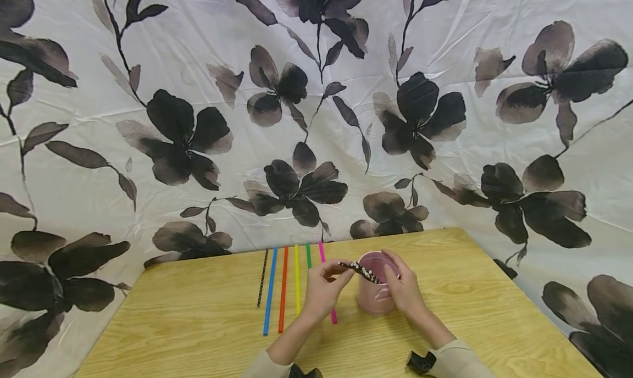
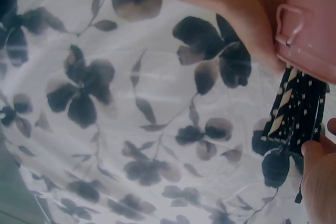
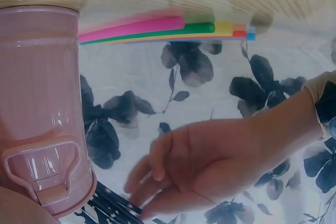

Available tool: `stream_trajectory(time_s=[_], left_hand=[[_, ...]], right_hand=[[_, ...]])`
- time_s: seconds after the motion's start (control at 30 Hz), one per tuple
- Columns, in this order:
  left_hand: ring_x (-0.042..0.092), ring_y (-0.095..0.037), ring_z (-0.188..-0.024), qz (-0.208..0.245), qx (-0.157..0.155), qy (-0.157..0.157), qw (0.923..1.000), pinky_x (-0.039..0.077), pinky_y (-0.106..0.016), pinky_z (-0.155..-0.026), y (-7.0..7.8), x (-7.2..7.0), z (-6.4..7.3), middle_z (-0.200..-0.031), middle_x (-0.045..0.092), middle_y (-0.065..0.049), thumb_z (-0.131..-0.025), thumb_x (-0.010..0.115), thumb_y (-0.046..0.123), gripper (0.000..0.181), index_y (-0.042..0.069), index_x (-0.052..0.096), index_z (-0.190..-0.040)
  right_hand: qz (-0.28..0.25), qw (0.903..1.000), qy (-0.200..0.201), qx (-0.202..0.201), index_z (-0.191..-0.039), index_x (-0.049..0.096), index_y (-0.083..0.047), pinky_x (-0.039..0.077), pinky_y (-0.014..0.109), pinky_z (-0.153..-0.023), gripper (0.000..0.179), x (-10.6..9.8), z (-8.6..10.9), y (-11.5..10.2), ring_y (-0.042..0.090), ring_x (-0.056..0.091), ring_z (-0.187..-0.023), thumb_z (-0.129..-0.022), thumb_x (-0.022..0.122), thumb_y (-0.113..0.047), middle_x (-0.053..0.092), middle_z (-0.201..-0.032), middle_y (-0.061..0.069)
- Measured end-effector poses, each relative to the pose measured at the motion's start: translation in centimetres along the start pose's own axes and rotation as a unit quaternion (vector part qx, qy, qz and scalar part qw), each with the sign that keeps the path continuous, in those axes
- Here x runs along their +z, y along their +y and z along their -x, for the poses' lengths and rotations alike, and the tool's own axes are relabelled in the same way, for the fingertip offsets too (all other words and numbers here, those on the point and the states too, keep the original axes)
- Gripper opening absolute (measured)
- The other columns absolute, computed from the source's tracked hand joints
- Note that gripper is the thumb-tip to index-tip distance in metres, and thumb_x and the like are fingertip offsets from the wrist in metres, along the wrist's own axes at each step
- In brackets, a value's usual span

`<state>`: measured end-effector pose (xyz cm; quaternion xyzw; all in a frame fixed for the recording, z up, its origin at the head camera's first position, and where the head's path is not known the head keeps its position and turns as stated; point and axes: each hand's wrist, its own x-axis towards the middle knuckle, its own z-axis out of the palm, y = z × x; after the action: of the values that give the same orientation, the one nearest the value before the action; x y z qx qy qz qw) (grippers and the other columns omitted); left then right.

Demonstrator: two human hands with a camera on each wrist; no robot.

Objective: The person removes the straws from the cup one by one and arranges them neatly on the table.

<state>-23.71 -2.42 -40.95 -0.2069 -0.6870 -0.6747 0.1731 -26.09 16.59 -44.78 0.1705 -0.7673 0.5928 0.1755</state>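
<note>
A pink metal pail point(image 1: 373, 301) with a small side handle stands on the table, and my right hand point(image 1: 406, 290) grips it by the rim and side. Black paper straws point(image 1: 367, 273) with white patterns lean out of its mouth toward the left. My left hand point(image 1: 323, 290) pinches the end of a black patterned straw point(image 2: 298, 198) beside this bunch, thumb against fingertips. In the right wrist view, the left hand point(image 3: 194, 163) is at the straws' ends, just past the pail's rim. Inside the pail, the straws' lower parts are hidden.
Left of the pail lies a spaced row: a black patterned straw point(image 1: 262, 279), then blue point(image 1: 270, 293), red point(image 1: 283, 290), yellow point(image 1: 297, 279), green point(image 1: 309, 256) and pink point(image 1: 334, 315) sticks. My left hand partly covers some. A floral cloth point(image 1: 296, 120) hangs behind the wooden table point(image 1: 198, 312).
</note>
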Motion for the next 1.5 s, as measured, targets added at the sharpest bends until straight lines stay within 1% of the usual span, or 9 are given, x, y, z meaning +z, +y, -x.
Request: stream_trajectory(time_s=[0.13, 0.27, 0.37, 0.43, 0.6, 0.77, 0.93, 1.17, 1.5], left_hand=[[0.061, -0.023, -0.078, 0.017, 0.018, 0.009, 0.9997, 0.05, -0.027, -0.061, 0.5, -0.6, 0.0, -0.089, 0.064, -0.013, -0.078, 0.065, 0.001, 0.013, -0.004, 0.063, -0.09], [0.06, -0.026, -0.077, 0.048, 0.024, 0.026, 0.9982, 0.05, -0.027, -0.061, 1.1, -1.1, -0.1, -0.088, 0.062, -0.019, -0.078, 0.064, -0.002, 0.016, -0.002, 0.056, -0.093], [0.059, -0.029, -0.075, 0.063, 0.031, 0.047, 0.9964, 0.05, -0.027, -0.061, 1.7, -1.4, -0.4, -0.087, 0.061, -0.024, -0.077, 0.064, -0.004, 0.017, -0.005, 0.051, -0.088], [0.06, -0.031, -0.073, 0.069, 0.039, 0.061, 0.995, 0.051, -0.028, -0.061, 2.2, -1.7, -0.6, -0.085, 0.061, -0.025, -0.077, 0.064, -0.005, 0.016, -0.008, 0.051, -0.085], [0.06, -0.03, -0.066, 0.063, 0.046, 0.101, 0.9918, 0.051, -0.027, -0.058, 3.2, -2.7, -1.2, -0.077, 0.062, -0.018, -0.076, 0.065, -0.003, 0.01, -0.006, 0.056, -0.079], [0.061, -0.022, -0.068, 0.068, 0.059, 0.124, 0.9882, 0.052, -0.033, -0.063, 4.0, -4.0, -2.1, -0.078, 0.062, -0.02, -0.077, 0.064, -0.004, 0.006, -0.002, 0.06, -0.079], [0.061, -0.031, -0.075, 0.095, 0.075, 0.116, 0.9858, 0.051, -0.041, -0.065, 4.1, -5.3, -2.8, -0.082, 0.058, -0.031, -0.078, 0.061, -0.007, 0.012, -0.013, 0.058, -0.088], [0.061, -0.032, -0.075, 0.083, 0.053, 0.115, 0.9885, 0.052, -0.04, -0.059, 3.6, -7.6, -3.3, -0.088, 0.055, -0.032, -0.079, 0.061, -0.005, 0.021, -0.018, 0.055, -0.094], [0.058, -0.033, -0.074, 0.021, -0.006, 0.088, 0.9959, 0.052, -0.037, -0.062, 2.4, -11.1, -3.4, -0.093, 0.058, -0.018, -0.08, 0.062, -0.001, 0.023, -0.006, 0.059, -0.102]], right_hand=[[-0.009, 0.9998, -0.005, 0.014, -0.127, 0.045, -0.01, 0.051, 0.029, -0.052, 0.034, -0.1, 0.1, 0.1, 0.022, 0.062, -0.059, -0.093, 0.044, -0.01, 0.052, -0.116, 0.019], [0.007, 0.9999, 0.003, 0.009, -0.125, 0.047, -0.013, 0.052, 0.03, -0.06, 0.034, -0.1, 0.0, 0.0, 0.02, 0.063, -0.067, -0.092, 0.045, -0.009, 0.053, -0.115, 0.017], [0.022, 0.9997, 0.01, -0.001, -0.124, 0.048, -0.014, 0.05, 0.029, -0.069, 0.034, 0.0, 0.0, -0.1, 0.023, 0.06, -0.083, -0.091, 0.046, -0.007, 0.054, -0.114, 0.017], [0.021, 0.9997, 0.009, -0.003, -0.124, 0.048, -0.013, 0.05, 0.029, -0.068, 0.034, 0.0, 0.0, -0.1, 0.025, 0.06, -0.083, -0.091, 0.046, -0.007, 0.054, -0.114, 0.017], [0.034, 0.9992, 0.013, -0.017, -0.123, 0.049, -0.01, 0.048, 0.028, -0.076, 0.033, 0.1, 0.0, -0.2, 0.026, 0.055, -0.096, -0.09, 0.046, -0.006, 0.054, -0.114, 0.016], [0.016, 0.9998, 0.007, -0.009, -0.124, 0.048, -0.01, 0.051, 0.027, -0.064, 0.034, 0.0, -0.1, -0.1, 0.024, 0.061, -0.078, -0.091, 0.045, -0.006, 0.053, -0.115, 0.017], [0.0, 1.0, 0.005, 0.0, -0.124, 0.048, -0.012, 0.052, 0.029, -0.053, 0.033, 0.0, -0.1, 0.0, 0.024, 0.062, -0.067, -0.091, 0.045, -0.006, 0.053, -0.115, 0.018], [0.035, 0.999, 0.014, -0.025, -0.122, 0.049, -0.009, 0.044, 0.024, -0.081, 0.033, 0.0, -0.2, 0.0, 0.027, 0.053, -0.099, -0.09, 0.046, -0.005, 0.055, -0.113, 0.016], [0.035, 0.9986, 0.016, -0.037, -0.122, 0.049, -0.006, 0.041, 0.019, -0.082, 0.033, 0.1, -0.2, -0.2, 0.03, 0.052, -0.101, -0.09, 0.046, -0.003, 0.055, -0.113, 0.018]])
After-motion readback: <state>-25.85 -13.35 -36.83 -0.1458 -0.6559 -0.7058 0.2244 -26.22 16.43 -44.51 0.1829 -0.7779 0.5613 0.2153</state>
